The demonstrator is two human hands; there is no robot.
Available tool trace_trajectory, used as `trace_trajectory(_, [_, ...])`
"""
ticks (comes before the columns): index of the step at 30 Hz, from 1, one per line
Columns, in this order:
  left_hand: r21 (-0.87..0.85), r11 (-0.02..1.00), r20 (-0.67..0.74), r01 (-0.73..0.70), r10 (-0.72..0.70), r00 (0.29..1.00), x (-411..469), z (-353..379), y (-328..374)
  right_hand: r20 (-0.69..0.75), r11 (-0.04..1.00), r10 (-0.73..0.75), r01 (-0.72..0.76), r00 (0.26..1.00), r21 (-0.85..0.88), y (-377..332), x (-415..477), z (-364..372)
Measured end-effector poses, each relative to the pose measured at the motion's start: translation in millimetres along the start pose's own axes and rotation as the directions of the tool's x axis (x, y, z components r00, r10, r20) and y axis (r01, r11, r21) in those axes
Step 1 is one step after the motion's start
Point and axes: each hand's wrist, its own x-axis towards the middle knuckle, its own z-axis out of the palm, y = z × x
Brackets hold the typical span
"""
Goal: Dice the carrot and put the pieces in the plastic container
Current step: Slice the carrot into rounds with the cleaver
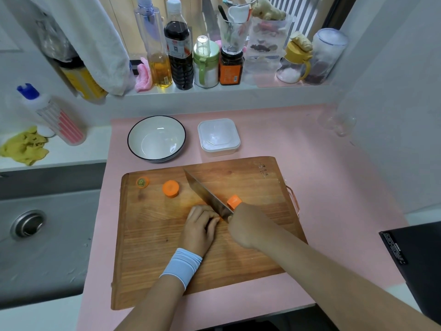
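On the wooden cutting board (238, 254) my left hand (201, 226) curls its fingers over a carrot piece, of which only a sliver of orange (221, 219) shows at the fingertips. My right hand (250, 225) grips the handle of a cleaver (206, 194), whose blade rests against the left fingers and points to the far left. Another carrot chunk (234, 201) lies just right of the blade. A thick carrot round (170, 188) and the carrot's stem end (142, 182) sit at the board's far left. The white plastic container (218, 137) stands empty behind the board.
A white bowl with a dark rim (156, 138) sits left of the container on the pink mat (322, 168). A sink (43, 235) lies to the left, a black box (415, 263) at the right edge. Bottles and jars (179, 48) line the windowsill.
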Motion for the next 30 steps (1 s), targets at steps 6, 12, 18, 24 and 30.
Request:
trace_trajectory(6, [0.000, 1.000, -0.001, 0.001, -0.001, 1.000, 0.0, -1.0, 0.6, 0.026, 0.997, -0.044, 0.046, 0.999, -0.069, 0.2, 1.6, 1.9])
trace_trajectory(12, [0.002, 1.000, 0.011, -0.013, 0.013, 1.000, 0.3, -1.3, -2.2, 0.003, 0.998, -0.055, 0.055, 0.998, -0.040, -0.5, -1.5, 9.8])
trace_trajectory(18, [-0.009, 1.000, 0.006, -0.018, 0.018, 1.000, -1.7, -1.6, -3.9, -0.111, 0.995, 0.003, 0.009, 0.994, 0.101, 7.7, 4.4, 33.9])
trace_trajectory(24, [-0.018, 1.000, 0.012, -0.021, 0.022, 1.000, -0.4, -0.3, -4.1, -0.117, 0.983, 0.047, -0.025, 0.992, 0.180, 13.6, 10.2, 37.2])
trace_trajectory(30, [-0.017, 0.999, 0.011, -0.035, 0.035, 0.999, -0.7, -1.2, -4.0, -0.116, 0.981, 0.043, -0.020, 0.992, 0.191, 19.3, 4.5, 39.6])
